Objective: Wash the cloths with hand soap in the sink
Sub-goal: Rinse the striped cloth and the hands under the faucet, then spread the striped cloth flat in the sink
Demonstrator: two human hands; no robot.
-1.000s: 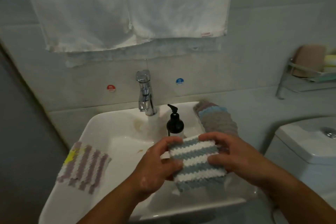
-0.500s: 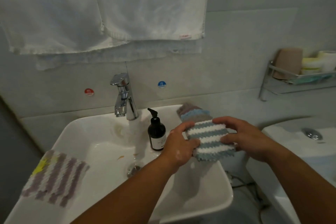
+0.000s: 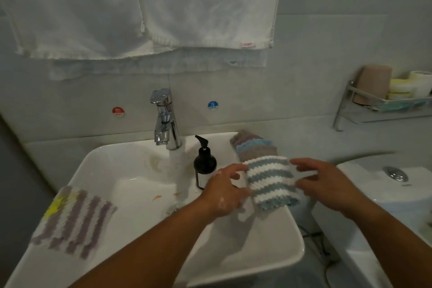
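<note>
Hands apart, left hand (image 3: 224,192) and right hand (image 3: 327,184) pinch opposite edges of the blue-striped cloth (image 3: 271,180).

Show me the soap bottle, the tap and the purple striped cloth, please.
soap bottle (image 3: 205,167), head view, on its dark body.
tap (image 3: 166,121), head view, on its chrome column.
purple striped cloth (image 3: 74,224), head view, on its middle stripes.
</note>
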